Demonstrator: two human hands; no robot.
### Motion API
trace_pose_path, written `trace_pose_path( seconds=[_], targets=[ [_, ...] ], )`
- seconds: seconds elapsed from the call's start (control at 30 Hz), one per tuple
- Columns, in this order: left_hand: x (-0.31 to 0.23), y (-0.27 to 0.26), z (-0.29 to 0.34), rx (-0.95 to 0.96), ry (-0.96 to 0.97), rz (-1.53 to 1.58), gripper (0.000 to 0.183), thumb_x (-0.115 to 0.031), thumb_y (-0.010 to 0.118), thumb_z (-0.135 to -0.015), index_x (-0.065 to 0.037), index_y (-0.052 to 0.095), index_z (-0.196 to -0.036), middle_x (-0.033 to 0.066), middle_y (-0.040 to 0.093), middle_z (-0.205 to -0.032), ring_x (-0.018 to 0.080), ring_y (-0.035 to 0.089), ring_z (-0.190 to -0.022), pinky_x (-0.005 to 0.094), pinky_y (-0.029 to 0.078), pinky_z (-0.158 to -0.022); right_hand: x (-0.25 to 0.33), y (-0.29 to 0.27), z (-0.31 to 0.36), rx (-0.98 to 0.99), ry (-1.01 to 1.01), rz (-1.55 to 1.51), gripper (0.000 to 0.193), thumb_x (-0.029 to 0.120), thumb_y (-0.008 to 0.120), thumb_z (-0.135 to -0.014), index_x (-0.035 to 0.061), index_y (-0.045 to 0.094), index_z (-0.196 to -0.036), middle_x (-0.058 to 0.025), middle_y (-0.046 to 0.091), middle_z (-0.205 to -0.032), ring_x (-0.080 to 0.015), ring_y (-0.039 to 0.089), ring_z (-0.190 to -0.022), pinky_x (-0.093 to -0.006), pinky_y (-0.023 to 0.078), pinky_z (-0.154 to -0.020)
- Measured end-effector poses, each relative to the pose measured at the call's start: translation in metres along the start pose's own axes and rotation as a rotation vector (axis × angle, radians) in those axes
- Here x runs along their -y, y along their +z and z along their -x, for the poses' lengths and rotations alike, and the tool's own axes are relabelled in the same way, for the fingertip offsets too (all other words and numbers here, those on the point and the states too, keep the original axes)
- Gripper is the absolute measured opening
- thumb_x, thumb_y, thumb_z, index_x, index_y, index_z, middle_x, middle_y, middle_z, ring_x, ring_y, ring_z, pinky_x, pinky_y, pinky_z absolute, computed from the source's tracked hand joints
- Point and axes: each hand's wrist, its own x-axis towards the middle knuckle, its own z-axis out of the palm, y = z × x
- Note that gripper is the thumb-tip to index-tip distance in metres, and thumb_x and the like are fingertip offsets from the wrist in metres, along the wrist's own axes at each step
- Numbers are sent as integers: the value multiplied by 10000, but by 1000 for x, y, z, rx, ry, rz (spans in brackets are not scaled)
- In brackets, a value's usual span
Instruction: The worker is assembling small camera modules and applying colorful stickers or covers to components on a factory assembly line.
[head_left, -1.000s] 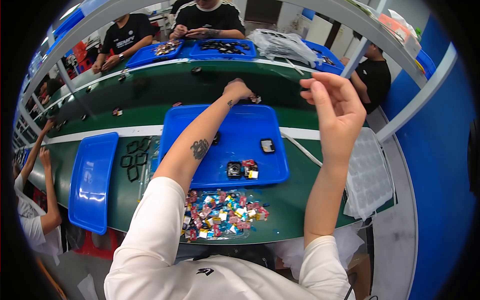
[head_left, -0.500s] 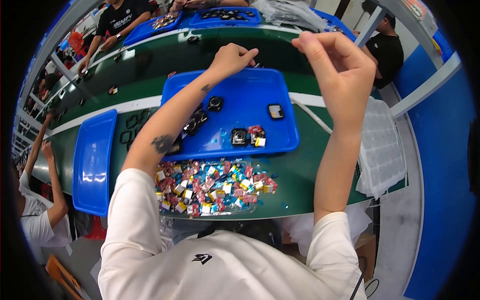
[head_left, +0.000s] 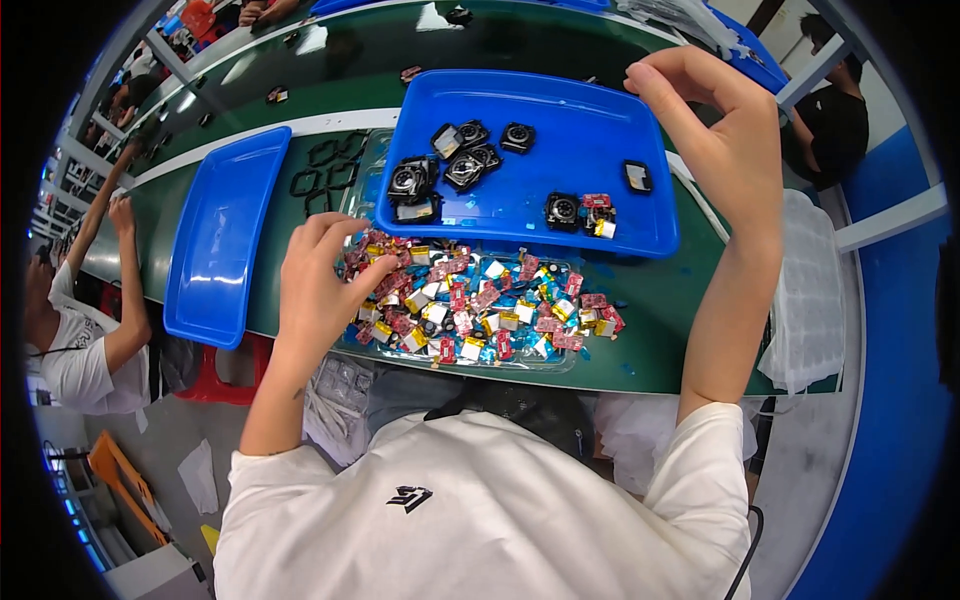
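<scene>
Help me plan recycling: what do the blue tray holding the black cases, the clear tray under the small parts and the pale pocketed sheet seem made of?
Blue tray: probably molded plastic, glossy, judging by highlights and rounded corners.
Clear tray: likely thin plastic; its shiny edge is see-through.
Pale sheet: perhaps formed plastic; cloudy, translucent pockets.

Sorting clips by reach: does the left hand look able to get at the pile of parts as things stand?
Likely yes: the left hand is at the left edge of the pile, open, and nothing visible blocks its way; the blue tray lies beyond the pile.
</scene>
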Motion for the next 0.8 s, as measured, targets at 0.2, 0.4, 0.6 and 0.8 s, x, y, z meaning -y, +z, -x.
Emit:
trace_pose_path(
  seconds=[0.2, 0.4, 0.6, 0.8],
  targets=[
    [-6, 10, 31, 51, -163, 65, 383, -116, 756, -725, -16, 645, -1078, 124, 617, -1016, 274, 574, -914, 340, 461, -795, -6, 10, 1, -11, -92, -30, 181, 192, 667, -834, 12, 684, -840, -81, 687, -748, -163, 674, -697, -256, 509, -654],
    [-18, 20, 28, -56, -57, 228, 323, -33, 739, -707, -44, 654, -1019, 103, 617, -923, 274, 567, -890, 365, 467, -763, 2, 10, -1, 77, -147, -6, 154, 165, 653, -836, 14, 680, -854, -93, 683, -749, -181, 678, -716, -257, 516, -672],
    [-29, 26, 18, -33, 92, 297, 277, 9, 727, -702, -34, 662, -968, 95, 622, -890, 261, 590, -822, 346, 479, -690, 3, 15, -2, 100, -138, -39, 146, 149, 645, -835, 8, 672, -858, -105, 680, -750, -196, 676, -720, -280, 520, -670],
    [-49, 39, 14, 99, 214, 484, 251, -9, 689, -738, -40, 650, -984, 94, 613, -868, 268, 589, -808, 362, 491, -695, 6, 21, -2, 120, -164, -52, 141, 139, 637, -829, 1, 662, -841, -104, 671, -733, -209, 670, -700, -275, 514, -656]
  ],
)
